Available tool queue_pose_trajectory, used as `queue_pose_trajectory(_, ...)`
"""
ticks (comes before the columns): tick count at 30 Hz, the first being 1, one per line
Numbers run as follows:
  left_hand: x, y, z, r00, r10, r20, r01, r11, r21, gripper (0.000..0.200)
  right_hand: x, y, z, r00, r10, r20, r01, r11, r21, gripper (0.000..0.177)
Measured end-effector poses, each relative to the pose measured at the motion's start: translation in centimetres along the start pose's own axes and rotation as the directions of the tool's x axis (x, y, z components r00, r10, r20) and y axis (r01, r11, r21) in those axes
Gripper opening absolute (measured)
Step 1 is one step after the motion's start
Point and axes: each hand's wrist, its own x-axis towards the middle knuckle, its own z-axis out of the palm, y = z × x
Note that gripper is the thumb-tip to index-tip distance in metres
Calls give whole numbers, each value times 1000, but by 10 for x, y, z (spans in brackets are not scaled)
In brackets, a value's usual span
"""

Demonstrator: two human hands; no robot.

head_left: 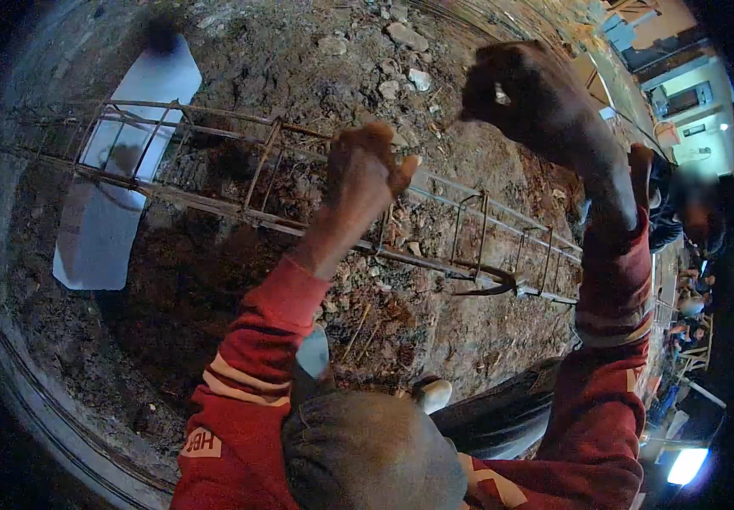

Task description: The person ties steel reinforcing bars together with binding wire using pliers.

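Observation:
A long reinforcing-bar cage with square stirrups stretches across the view from left to right. My left hand is over the middle of the cage, its fingers curled and the thumb sticking out to the right. Higher up and to the right, my right hand is raised beyond the cage, fingers bent round with a small gap inside the curl. I cannot tell what, if anything, either hand holds. Red sleeves with pale stripes cover both arms.
A white board lies under the cage's left end. Rough dirt with stones surrounds it. A shoe shows below the cage. At the right are another person, a lit building and a bright lamp.

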Motion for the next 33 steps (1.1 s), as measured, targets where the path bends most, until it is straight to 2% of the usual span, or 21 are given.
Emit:
queue_pose_trajectory(2,-9,13,16,911,155,-381,-124,987,105,21,12,-10,6,983,-113,-147,81,976,-204,9)
queue_pose_trajectory(3,-8,14,20,965,126,-229,-91,984,155,22,24,-5,19,984,-98,-146,67,977,-203,9)
queue_pose_trajectory(6,-4,-13,41,991,45,-127,-25,987,156,21,61,31,69,994,-4,-109,1,1000,-28,32)
queue_pose_trajectory(7,4,-20,40,998,-19,-57,23,997,72,19,59,21,74,970,-117,-215,92,988,-122,32)
queue_pose_trajectory(8,20,6,11,973,-216,82,190,950,247,19,49,3,62,893,-287,-347,207,946,-251,31)
queue_pose_trajectory(10,33,-42,31,986,-108,130,92,988,123,22,7,-55,23,750,-485,-450,361,870,-336,23)
queue_pose_trajectory(11,46,-61,37,987,-75,141,64,995,82,23,-22,-54,20,793,-419,-442,329,906,-268,21)
queue_pose_trajectory(12,72,-59,28,844,-205,496,161,978,131,30,-50,-59,16,894,-215,-393,166,974,-155,19)
queue_pose_trajectory(13,89,-60,22,564,-307,766,231,950,210,38,-78,-64,15,948,-4,-318,-15,998,-56,18)
queue_pose_trajectory(15,100,-78,28,536,-196,821,238,968,75,44,-143,-49,33,904,419,-86,-405,904,138,26)
queue_pose_trajectory(16,103,-88,31,504,-68,861,241,968,-65,51,-171,-42,35,777,595,207,-628,754,192,35)
queue_pose_trajectory(17,104,-93,30,472,64,879,250,947,-203,58,-200,-37,43,715,595,367,-693,671,263,50)
queue_pose_trajectory(18,105,-80,21,485,53,873,253,947,-198,58,-212,-43,46,611,630,480,-783,568,252,60)
queue_pose_trajectory(20,99,-28,-5,699,-328,635,129,932,339,67,-224,-53,65,670,590,451,-741,489,461,59)
queue_pose_trajectory(21,90,-16,-15,803,-284,523,122,939,322,71,-225,-57,72,701,593,396,-711,539,452,51)
queue_pose_trajectory(22,84,2,-21,769,-375,517,179,903,390,68,-229,-59,82,728,595,342,-683,583,440,44)
queue_pose_trajectory(25,53,0,3,972,-162,170,109,953,283,27,-235,-59,99,728,625,282,-685,658,312,27)
queue_pose_trajectory(28,46,14,2,960,-231,160,184,947,263,18,-233,-57,93,759,610,228,-650,688,321,18)
queue_pose_trajectory(29,48,12,4,949,-286,130,251,940,232,34,-232,-58,89,763,604,230,-646,692,323,18)
queue_pose_trajectory(31,51,6,9,923,-348,164,310,925,221,33,-230,-62,74,637,747,190,-728,500,469,18)
queue_pose_trajectory(33,50,1,10,891,-407,200,368,906,207,32,-221,-61,40,655,745,124,-693,528,490,27)
